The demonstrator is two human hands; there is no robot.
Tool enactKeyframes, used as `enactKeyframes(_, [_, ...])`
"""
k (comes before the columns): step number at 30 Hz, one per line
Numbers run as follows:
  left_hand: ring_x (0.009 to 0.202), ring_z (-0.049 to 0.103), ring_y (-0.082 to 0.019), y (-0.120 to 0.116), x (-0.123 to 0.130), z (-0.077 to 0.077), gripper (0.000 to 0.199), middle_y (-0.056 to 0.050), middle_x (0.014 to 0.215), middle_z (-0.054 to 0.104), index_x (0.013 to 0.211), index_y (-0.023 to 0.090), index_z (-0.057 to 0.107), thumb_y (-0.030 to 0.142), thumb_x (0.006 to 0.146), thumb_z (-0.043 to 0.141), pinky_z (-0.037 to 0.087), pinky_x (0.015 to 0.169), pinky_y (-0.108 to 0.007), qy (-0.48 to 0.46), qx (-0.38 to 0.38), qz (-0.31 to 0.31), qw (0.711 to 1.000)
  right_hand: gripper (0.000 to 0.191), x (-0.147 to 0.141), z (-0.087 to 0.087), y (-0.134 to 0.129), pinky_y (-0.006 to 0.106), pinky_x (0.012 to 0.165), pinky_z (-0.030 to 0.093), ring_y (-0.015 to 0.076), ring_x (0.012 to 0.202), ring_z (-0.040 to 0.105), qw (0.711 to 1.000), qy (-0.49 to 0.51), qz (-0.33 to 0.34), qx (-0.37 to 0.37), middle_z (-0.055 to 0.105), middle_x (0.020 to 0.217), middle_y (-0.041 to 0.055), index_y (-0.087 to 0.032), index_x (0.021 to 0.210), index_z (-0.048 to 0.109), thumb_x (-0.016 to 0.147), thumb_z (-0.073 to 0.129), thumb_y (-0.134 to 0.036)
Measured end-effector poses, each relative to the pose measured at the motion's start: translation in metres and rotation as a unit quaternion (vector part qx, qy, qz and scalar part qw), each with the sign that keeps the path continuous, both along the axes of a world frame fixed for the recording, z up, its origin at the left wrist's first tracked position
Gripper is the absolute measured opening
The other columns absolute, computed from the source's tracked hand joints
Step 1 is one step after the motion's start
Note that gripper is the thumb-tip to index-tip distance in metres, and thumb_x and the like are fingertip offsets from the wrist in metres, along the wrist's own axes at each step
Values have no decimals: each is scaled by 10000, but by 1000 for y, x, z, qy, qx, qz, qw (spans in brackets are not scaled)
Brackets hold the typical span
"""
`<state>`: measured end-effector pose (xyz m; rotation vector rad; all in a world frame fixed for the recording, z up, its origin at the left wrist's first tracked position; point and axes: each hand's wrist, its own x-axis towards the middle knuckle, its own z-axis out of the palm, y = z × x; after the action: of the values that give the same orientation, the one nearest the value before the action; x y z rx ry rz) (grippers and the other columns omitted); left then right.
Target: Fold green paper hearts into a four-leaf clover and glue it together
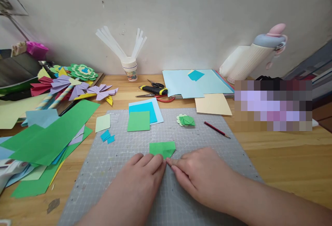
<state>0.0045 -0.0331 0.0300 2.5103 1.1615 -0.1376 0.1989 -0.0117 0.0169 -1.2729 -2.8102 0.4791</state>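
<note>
A small piece of green paper [162, 147] lies on the grey cutting mat [124, 198], with its lower corners folded in towards the middle. My left hand [145, 172] has its fingers bent together and presses the paper's lower edge down. From the other side, the index fingertip of my right hand [198, 172] pushes on the fold at the lower right, its other fingers curled in. The fingertips meet near the paper's lower point and partly hide it. Just beyond is a folded green leaf shape on a pale scalloped piece [185, 120], and a green paper square [138, 121] rests on blue sheets.
A pencil [217, 130] lies at the mat's right. Scissors [155, 83] and a yellow-black utility knife [153, 90] lie behind the mat. Paper strips stand in a paper cup [129, 69]. Green offcuts [59, 132] and paper flowers [84, 71] crowd the left. A bottle [259, 56] leans at right.
</note>
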Motion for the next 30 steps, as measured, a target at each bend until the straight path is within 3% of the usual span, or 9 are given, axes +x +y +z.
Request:
enactKeyframes(4, [1058, 521, -233, 1, 1, 4, 439, -76, 1129, 588, 1202, 203, 540, 145, 772, 475, 354, 958, -381, 6, -9, -2, 1000, 447, 2, 7, 9, 324, 478, 207, 210, 547, 640, 996, -68, -57, 6, 710, 631, 49, -221, 682, 672, 939, 319, -315])
enactKeyframes(8, [1033, 531, -234, 2, 3, 9, 419, -73, 1120, 589, 1158, 205, 570, 131, 754, 489, 368, 941, -384, 17, -21, 3, 1000, 511, 4, 9, 14, 331, 471, 187, 215, 531, 634, 989, -100, -105, 21, 701, 605, 74, -200, 598, 654, 941, 299, -334])
enactKeyframes(14, [1060, 525, -241, 1, 1, 5, 441, -79, 1126, 589, 1198, 205, 538, 139, 766, 476, 356, 957, -399, -7, -13, 6, 1000, 318, 1, 3, 4, 307, 525, 306, 191, 611, 640, 998, -2, -33, 44, 716, 724, 45, -213, 987, 673, 919, 371, -282])
enactKeyframes(18, [1068, 529, -245, 1, 0, 2, 444, -81, 1136, 593, 1192, 209, 543, 137, 760, 474, 359, 958, -407, -11, -15, 6, 1000, 313, -2, 2, -3, 294, 521, 311, 177, 553, 612, 999, -26, 16, 38, 694, 661, 42, -184, 1007, 667, 917, 376, -253])
enactKeyframes(25, [1086, 536, -254, 1, 4, 5, 446, -91, 1152, 603, 1171, 208, 564, 130, 741, 472, 364, 971, -418, -20, -31, 36, 999, 345, -3, -10, -14, 315, 487, 300, 194, 570, 601, 988, -64, 91, 109, 694, 729, 76, -85, 1165, 601, 882, 438, -197])
enactKeyframes(30, [1113, 518, -266, 1, 3, 3, 499, -96, 1192, 591, 1199, 204, 543, 108, 715, 471, 354, 990, -459, -22, -33, 56, 998, 409, -4, -15, -17, 326, 463, 286, 184, 546, 579, 982, -76, 107, 137, 691, 729, 85, -42, 1218, 569, 839, 502, -178])
